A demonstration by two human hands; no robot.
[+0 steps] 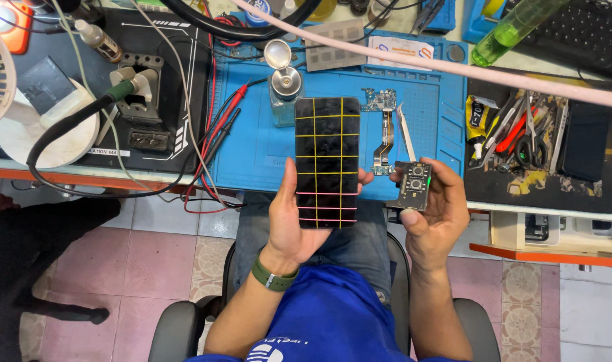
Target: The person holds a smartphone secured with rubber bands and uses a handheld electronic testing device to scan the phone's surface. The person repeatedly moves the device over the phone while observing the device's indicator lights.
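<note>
Two things are in our hands, and both hang over our lap rather than over the bench, which is where we see the risk.

Starting at the left, our left hand is wrapped around the lower half of a phone screen, thumb on its left edge and fingertips showing past its right edge. The dark glass shows a grid of yellow and pink lines and stands upright, its top reaching over the near edge of the blue work mat. We judge that a one-handed grip so low on a tall, thin panel could let it tip or slide out, and it would fall past our knees to the tiled floor.

Just to the right, our right hand is closed on a small black tester board, thumb on its lower edge, fingers behind it. The two pieces sit near each other but apart; we cannot tell whether any cable joins them. If one does, a careless pull could strain it.

Beyond our right hand, a loose flex cable with its circuit board and a pair of tweezers lie close to the mat's near edge, where a sleeve or the tester could knock them off.
</note>
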